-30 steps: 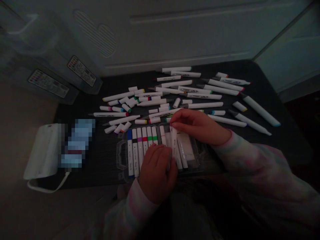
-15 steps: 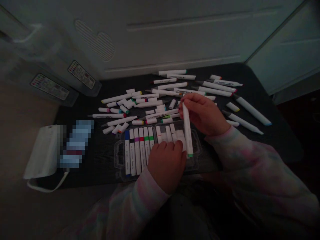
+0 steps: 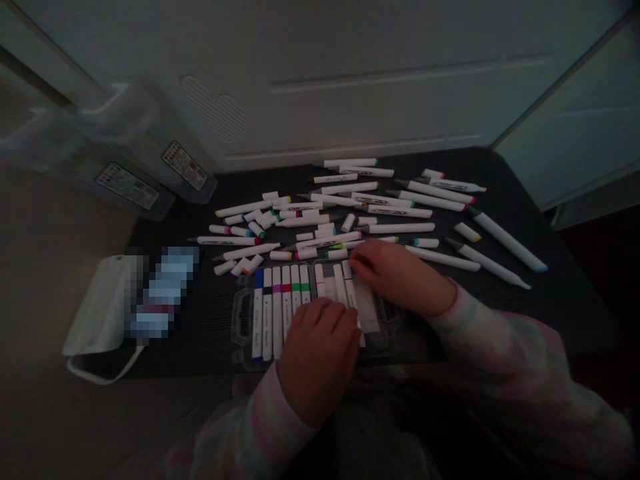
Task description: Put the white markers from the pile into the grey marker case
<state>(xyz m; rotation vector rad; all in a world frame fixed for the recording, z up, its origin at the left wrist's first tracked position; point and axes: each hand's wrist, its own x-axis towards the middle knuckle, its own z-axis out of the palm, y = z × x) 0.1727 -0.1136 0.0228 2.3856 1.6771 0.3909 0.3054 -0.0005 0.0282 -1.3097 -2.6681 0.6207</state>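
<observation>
A clear plastic marker case (image 3: pixel 243 317) lies at the table's front edge. Capped white markers (image 3: pixel 277 313) stand side by side in its left part. My left hand (image 3: pixel 320 353) rests over the middle of the case, fingers bent and together; its fingertips, partly hidden, lie beside the lower part of a marker (image 3: pixel 351 287). At that marker's top end my right hand (image 3: pixel 400 277) has its thumb and fingers pinched together. A white liner (image 3: pixel 369 310) shows in the case's right part.
Loose uncapped markers (image 3: pixel 345 200) and several caps (image 3: pixel 257 230) are scattered across the dark table (image 3: pixel 540 307). At the left lie a white power bank (image 3: pixel 97 303), a cable (image 3: pixel 107 380) and a blurred-out phone (image 3: pixel 163 293). Clear containers (image 3: pixel 135 133) stand behind, against the pale wall.
My right hand has come down to the markers' top ends in the case. The green-ended marker it held upright no longer shows in it. My left hand has shifted slightly left and down.
</observation>
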